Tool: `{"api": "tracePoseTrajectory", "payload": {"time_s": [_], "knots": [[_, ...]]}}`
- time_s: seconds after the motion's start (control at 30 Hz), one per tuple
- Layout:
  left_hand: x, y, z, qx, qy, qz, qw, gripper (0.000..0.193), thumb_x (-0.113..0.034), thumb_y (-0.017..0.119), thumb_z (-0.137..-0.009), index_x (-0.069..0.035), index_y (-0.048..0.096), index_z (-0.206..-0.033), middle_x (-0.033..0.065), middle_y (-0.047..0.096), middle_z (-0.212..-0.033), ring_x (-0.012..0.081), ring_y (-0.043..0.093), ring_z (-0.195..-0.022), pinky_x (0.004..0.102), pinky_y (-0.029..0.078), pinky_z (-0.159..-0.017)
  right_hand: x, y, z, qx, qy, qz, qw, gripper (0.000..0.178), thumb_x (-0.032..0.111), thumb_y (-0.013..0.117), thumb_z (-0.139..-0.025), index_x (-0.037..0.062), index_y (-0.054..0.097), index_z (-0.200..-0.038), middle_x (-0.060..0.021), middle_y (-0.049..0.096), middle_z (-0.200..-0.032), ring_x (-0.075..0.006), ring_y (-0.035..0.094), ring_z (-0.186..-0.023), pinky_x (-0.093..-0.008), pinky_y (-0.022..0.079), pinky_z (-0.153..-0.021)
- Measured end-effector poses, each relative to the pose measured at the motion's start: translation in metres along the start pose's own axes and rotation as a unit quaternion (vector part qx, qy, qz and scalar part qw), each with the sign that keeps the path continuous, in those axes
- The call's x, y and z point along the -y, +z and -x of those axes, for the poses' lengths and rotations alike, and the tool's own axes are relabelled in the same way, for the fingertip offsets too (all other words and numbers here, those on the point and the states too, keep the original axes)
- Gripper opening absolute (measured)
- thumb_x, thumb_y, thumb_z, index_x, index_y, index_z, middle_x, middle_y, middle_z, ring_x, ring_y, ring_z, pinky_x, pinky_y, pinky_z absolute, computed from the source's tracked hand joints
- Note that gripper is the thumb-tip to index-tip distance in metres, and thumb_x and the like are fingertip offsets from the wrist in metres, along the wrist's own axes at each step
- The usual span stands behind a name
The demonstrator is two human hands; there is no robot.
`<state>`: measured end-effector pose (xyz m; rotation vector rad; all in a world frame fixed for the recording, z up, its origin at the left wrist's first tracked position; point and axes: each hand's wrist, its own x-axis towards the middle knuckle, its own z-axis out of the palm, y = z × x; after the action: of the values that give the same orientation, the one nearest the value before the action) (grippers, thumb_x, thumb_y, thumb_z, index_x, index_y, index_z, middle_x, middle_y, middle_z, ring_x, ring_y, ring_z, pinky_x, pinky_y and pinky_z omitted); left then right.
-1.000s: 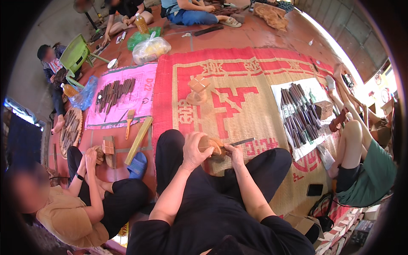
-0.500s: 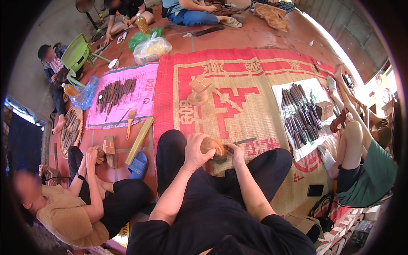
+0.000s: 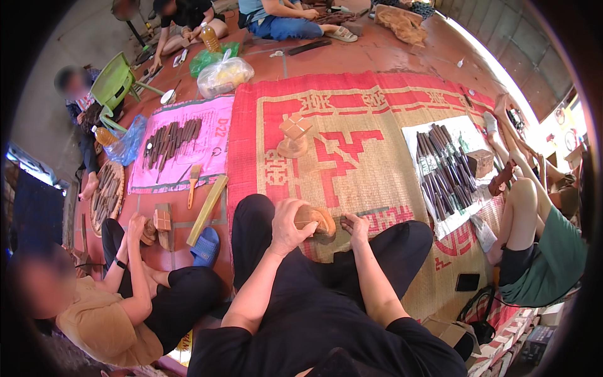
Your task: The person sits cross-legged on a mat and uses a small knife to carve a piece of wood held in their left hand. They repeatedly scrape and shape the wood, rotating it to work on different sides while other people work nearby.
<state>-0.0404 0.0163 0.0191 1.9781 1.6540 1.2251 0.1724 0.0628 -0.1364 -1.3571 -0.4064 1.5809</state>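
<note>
Between my knees, my left hand (image 3: 289, 227) grips a carved wooden piece (image 3: 323, 220) with rounded, grooved sides, thumb and fingers around its near end. Just to the right and apart from the carving is my right hand (image 3: 357, 229), its fingertips pinched together. A thin greyish strip shows by those fingers, too blurred to name. Farther out on the woven mat (image 3: 352, 119) stands a similar wooden carving (image 3: 293, 146), round below with a square block on top marked by crossed lines.
Dark-handled carving tools lie on a white sheet (image 3: 461, 213) at right and a pink sheet (image 3: 217, 113) at left. A brush (image 3: 192, 183), a wooden bar (image 3: 207, 210) and a blue slipper (image 3: 205, 246) lie left. A person (image 3: 103, 314) works beside me; another's bent legs (image 3: 518, 213) are right.
My right hand has drawn slightly right, away from the carving, and the dark strip at its fingers shows less distinctly. The carving has turned a little in my left hand.
</note>
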Motion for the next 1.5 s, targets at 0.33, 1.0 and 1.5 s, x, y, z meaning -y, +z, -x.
{"api": "tracePoseTrajectory", "payload": {"time_s": [0.33,1.0,1.5], "knots": [[-0.002,0.001,-0.001,0.018,0.004,0.009,1.0,0.043,-0.024,0.072,-0.062,-0.005,0.058,-0.098,0.0105,0.056,-0.094,0.0295,0.052,-0.092,0.0385,0.044,-0.082,0.0,0.029,0.01,0.059,0.005,0.024,0.998,0.01,0.01,0.065,-0.079,0.0016,0.063,-0.085,-0.0089,0.066,-0.081,-0.0163,0.063,-0.072,-0.0269,0.05,-0.064],[-0.004,0.004,0.001,0.032,0.018,-0.001,0.999,0.043,-0.024,0.072,-0.062,-0.004,0.058,-0.097,0.0106,0.056,-0.094,0.0304,0.052,-0.093,0.0391,0.044,-0.083,-0.003,0.027,0.009,0.071,0.01,0.041,0.997,0.016,0.015,0.071,-0.076,0.0039,0.064,-0.085,-0.0062,0.066,-0.078,-0.0143,0.061,-0.07,-0.0243,0.047,-0.063],[-0.007,0.001,0.003,0.04,0.035,0.013,0.998,0.044,-0.023,0.072,-0.061,-0.005,0.058,-0.098,0.0105,0.056,-0.095,0.0304,0.052,-0.091,0.0393,0.044,-0.082,0.005,0.034,0.019,0.092,0.026,0.028,0.995,0.013,0.01,0.069,-0.078,0.0051,0.059,-0.084,-0.0053,0.063,-0.076,-0.015,0.062,-0.068,-0.024,0.048,-0.064]]}}
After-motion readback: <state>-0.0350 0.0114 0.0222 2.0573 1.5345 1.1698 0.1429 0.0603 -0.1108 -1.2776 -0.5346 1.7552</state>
